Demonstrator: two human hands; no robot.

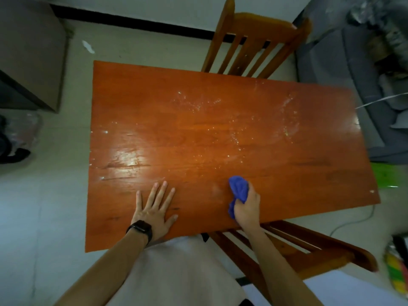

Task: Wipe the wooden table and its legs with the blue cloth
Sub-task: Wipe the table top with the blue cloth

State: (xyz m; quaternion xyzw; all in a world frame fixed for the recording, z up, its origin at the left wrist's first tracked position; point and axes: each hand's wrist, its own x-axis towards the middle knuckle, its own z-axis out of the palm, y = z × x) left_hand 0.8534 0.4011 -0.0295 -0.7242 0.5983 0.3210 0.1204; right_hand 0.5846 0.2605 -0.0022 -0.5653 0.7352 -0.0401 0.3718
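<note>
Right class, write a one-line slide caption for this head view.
Right hand presses a bunched blue cloth on the wooden table; left hand rests flat.

A black watch (139, 229) with a dark square face sits on the wrist just behind the left hand (155, 209).

Orange-brown table (198, 129), white specks; blue cloth (238, 187); black watch (140, 228)

The worktop (198, 129) hides its own legs and the seats of the far chair (254, 40) and near chair (320, 250). Much of the cloth (238, 186) is buried in the right grip (247, 208). The grey heap (353, 62) is blurred and cut by the right edge.
</note>
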